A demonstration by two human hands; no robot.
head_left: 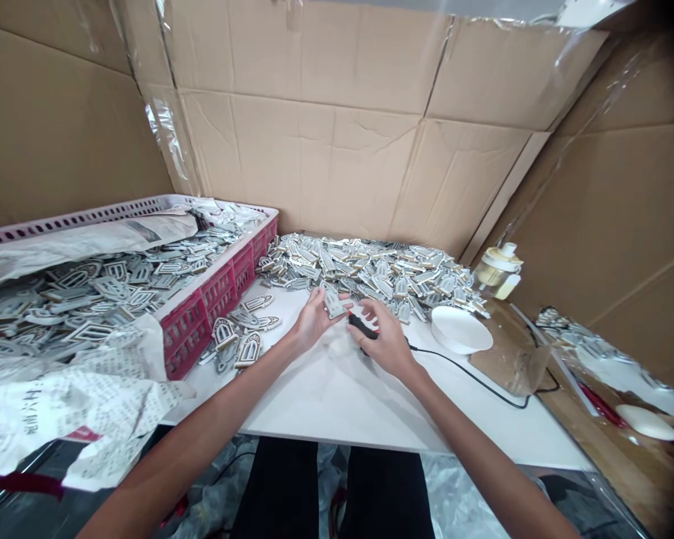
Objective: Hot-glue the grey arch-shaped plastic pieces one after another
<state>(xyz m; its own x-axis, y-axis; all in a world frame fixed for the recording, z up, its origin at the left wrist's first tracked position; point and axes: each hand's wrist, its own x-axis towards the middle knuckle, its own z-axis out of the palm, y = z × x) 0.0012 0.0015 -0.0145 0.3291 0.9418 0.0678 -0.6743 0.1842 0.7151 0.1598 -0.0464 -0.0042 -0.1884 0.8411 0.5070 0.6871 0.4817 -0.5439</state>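
My left hand pinches a small grey arch-shaped metal piece above the white tabletop. In my right hand lies a black corded hand tool, its reddish front end close to the piece; whether they touch I cannot tell. The tool's kind is partly hidden by my fingers. Behind both hands spreads a heap of similar metal pieces. Left of my left hand, several arch-shaped pieces with brownish edges lie loose beside the basket.
A pink plastic basket full of pieces and newspaper stands at left. To the right are a white bowl, a black cord, a dispenser bottle and a red-handled tool. Cardboard walls enclose the table.
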